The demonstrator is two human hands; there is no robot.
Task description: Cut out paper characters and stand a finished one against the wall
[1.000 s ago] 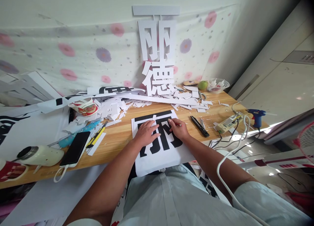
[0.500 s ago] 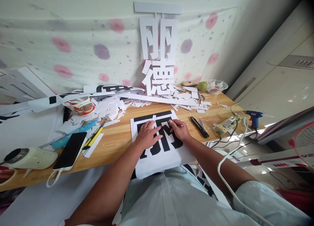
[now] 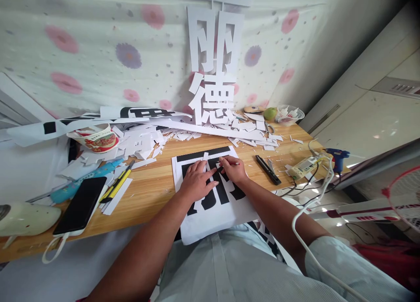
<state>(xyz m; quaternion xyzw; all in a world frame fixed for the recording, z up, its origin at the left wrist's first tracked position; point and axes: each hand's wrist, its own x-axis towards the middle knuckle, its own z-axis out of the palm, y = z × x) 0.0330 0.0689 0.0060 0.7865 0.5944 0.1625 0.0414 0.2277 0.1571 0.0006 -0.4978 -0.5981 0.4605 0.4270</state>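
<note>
A white sheet printed with a large black character (image 3: 226, 214) lies at the table's front edge, its lower part hanging toward my lap. My left hand (image 3: 197, 179) rests flat on it with fingers spread, over a narrow white strip (image 3: 205, 156) that pokes out above the fingers. Just to the right, my right hand (image 3: 233, 170) is closed in a pinch around a thin pen (image 3: 236, 163), whose back end sticks out to the right. The fingers hide its writing end. Both hands are close together on the black print.
A black cutter knife (image 3: 267, 170) lies right of the sheet, near a power strip (image 3: 302, 166) and a blue glue gun (image 3: 337, 157). Leftward are a yellow cutter (image 3: 116, 186), a phone (image 3: 80, 205) and a paper bowl (image 3: 98, 140). Cut white characters (image 3: 215, 98) stand behind paper scraps (image 3: 144, 140).
My right hand has shifted slightly left and up on the sheet, nearer my left hand, still holding the pen. My left hand stays in place. The camera view has tilted a little.
</note>
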